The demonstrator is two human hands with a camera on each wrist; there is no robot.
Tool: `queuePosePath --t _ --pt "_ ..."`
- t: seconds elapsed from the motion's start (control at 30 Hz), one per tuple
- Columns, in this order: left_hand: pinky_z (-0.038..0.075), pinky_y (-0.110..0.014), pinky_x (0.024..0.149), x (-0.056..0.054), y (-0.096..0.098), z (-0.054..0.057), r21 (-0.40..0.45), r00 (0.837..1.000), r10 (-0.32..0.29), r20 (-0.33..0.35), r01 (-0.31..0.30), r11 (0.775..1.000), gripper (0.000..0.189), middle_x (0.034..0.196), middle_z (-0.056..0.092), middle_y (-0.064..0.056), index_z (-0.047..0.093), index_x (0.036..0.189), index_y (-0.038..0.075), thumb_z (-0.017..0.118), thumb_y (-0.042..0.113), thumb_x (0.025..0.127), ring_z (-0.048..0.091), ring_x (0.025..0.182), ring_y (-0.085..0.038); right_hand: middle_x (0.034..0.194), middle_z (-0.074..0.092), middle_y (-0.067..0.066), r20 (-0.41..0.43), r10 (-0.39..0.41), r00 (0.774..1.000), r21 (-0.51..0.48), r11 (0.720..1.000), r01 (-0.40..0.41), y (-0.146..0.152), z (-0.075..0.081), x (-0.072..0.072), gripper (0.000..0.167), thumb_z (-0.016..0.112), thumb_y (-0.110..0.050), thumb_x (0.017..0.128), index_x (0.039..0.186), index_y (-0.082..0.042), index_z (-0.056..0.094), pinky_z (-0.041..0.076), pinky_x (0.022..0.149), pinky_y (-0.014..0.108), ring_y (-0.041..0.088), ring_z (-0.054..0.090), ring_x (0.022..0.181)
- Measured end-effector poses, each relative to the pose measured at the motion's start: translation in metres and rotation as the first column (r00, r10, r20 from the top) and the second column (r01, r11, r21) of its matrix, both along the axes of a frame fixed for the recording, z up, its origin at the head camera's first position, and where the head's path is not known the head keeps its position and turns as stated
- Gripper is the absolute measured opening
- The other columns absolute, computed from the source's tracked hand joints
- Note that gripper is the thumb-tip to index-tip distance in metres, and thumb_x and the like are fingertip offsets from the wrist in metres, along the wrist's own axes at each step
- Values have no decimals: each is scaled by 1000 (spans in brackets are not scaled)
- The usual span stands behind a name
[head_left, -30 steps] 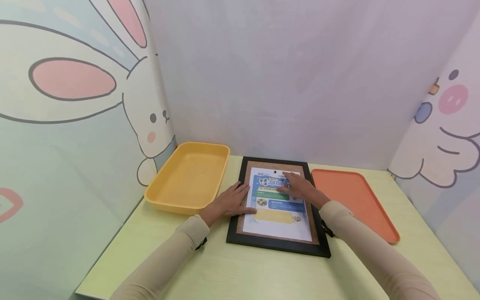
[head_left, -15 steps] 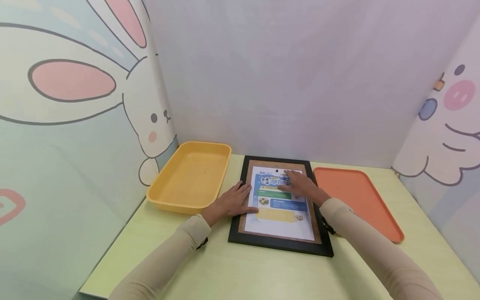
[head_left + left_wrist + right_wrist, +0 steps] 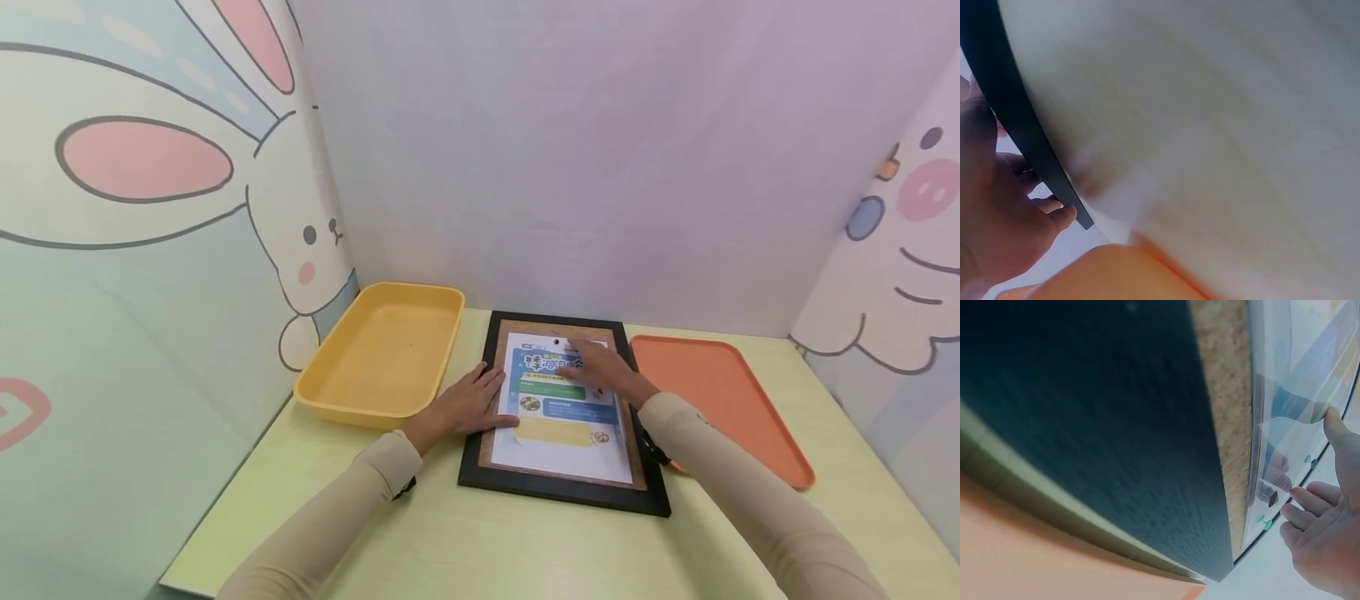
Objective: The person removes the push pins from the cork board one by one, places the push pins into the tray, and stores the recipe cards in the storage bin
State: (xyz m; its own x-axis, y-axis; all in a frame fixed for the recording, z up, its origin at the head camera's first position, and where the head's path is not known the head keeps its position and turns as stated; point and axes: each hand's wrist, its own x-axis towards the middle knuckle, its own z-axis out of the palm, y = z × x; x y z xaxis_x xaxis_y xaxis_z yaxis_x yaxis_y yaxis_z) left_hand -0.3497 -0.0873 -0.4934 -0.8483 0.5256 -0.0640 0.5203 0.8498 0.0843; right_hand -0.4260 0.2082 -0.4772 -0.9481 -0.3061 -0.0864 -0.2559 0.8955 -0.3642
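Note:
A cork board in a black frame (image 3: 566, 493) lies flat on the table, bearing a printed poster sheet (image 3: 555, 463) with a glossy, clear surface. My left hand (image 3: 467, 404) rests across the frame's left side, fingers spread, thumb reaching onto the sheet. Near the poster's upper right, my right hand (image 3: 600, 367) touches the sheet, fingers loosely bent and thumb apart. A dark push pin (image 3: 557, 342) sits at the poster's top middle. In the right wrist view, a green push pin (image 3: 1267, 524) and a dark round pin (image 3: 1273, 499) show close to the right fingertips, which mirror in the sheet.
To the left of the board stands a deep yellow tray (image 3: 393, 354). A flat orange tray (image 3: 716, 400) lies along the right side, partly behind the right forearm. A curtain (image 3: 570, 167) hangs at the table's back edge, with cartoon-printed walls on both sides.
The whole head view has shifted slightly, carrying board and trays a little to the right. Both hands keep nearly the same places on the board.

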Motion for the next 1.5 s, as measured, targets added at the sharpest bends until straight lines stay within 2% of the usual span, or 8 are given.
queuePosePath --t 0.27,0.43,0.63,0.87,1.13,1.33,1.5 --pt "18 -44 128 0 0 2 -10 1000 3 -1 -3 1000 106 173 21 -3 24 166 12 42 85 91 13 160 -31 158 45 21 -14 -2 1000 -44 999 1 0 -4 -10 87 72 -49 97 160 -3 34 37 116 61 39 48 138" --pt "19 -45 128 -1 0 2 -9 1000 5 9 -5 1000 106 173 21 -3 25 166 13 41 86 91 13 160 -31 157 46 22 -16 -8 1000 -40 999 7 -3 -2 -14 84 72 -47 98 159 -3 37 38 116 60 39 50 135" --pt "19 -45 127 -2 1 1 -8 1000 3 14 -3 1000 107 173 21 -2 25 166 13 41 87 90 14 160 -31 156 47 23 -13 -11 1000 -43 999 11 -6 1 -16 81 73 -43 98 158 -2 38 36 116 61 41 48 139" --pt "19 -44 128 -2 0 3 -22 1000 1 11 -1 1000 108 173 21 -3 24 166 13 40 87 90 13 160 -31 155 47 24 -48 1 999 -69 998 -4 -7 -1 -21 78 72 -42 98 157 -2 41 34 117 62 44 45 142" --pt "20 -44 127 -1 0 1 -51 1000 5 6 -5 999 108 173 20 -2 23 167 14 36 89 89 14 160 -30 142 59 21 -58 4 998 -83 996 -9 -9 -4 -27 70 73 -39 98 154 -5 48 46 107 58 35 60 118" --pt "21 -45 127 0 1 2 -45 1000 10 10 -9 999 108 173 20 -2 23 167 15 38 89 89 15 159 -31 143 59 22 -81 -7 997 -73 997 1 -8 -5 -30 66 75 -37 98 151 -5 52 46 107 59 37 58 121" --pt "21 -45 127 0 1 4 -52 1000 13 7 -13 999 108 173 21 -2 24 167 15 39 88 89 15 159 -31 142 58 24 -87 -5 996 -90 996 -2 -9 -3 -32 63 76 -34 97 149 -5 56 49 102 58 37 59 114"
